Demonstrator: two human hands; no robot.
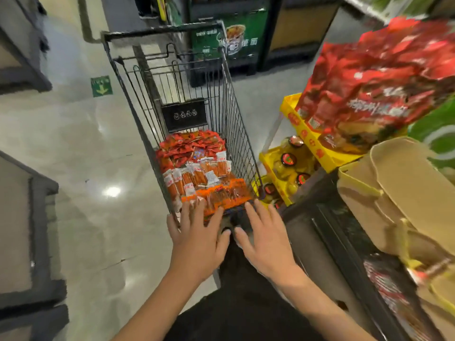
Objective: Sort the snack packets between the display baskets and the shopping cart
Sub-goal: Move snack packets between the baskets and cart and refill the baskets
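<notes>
Both your hands are hovering flat at the near end of the shopping cart (172, 102), fingers straight and spread, gripping nothing. Your left hand (197, 239) is reaching furthest in, its fingertips (194, 205) lying over the near edge of the orange snack packets (221, 195), though I can't tell if they're actually pressing on them or just floating above. Your right hand (266, 237) is sitting just beside it, over the dark gap at the cart's near end, off the packets. So the pile is lying straight ahead of you and a bit left, running lengthwise away down the cart: orange packets nearest, then the clear stick packs (197, 173), then the red packets (192, 146) at the far end. I'd guess the left hand is the one that's better placed for the next grab, since it's already over the stack. The display side is all off to your right: yellow trays (305, 134) holding big red bags (369, 82), and a tan basket (403, 183) closer in, well apart from either hand.
</notes>
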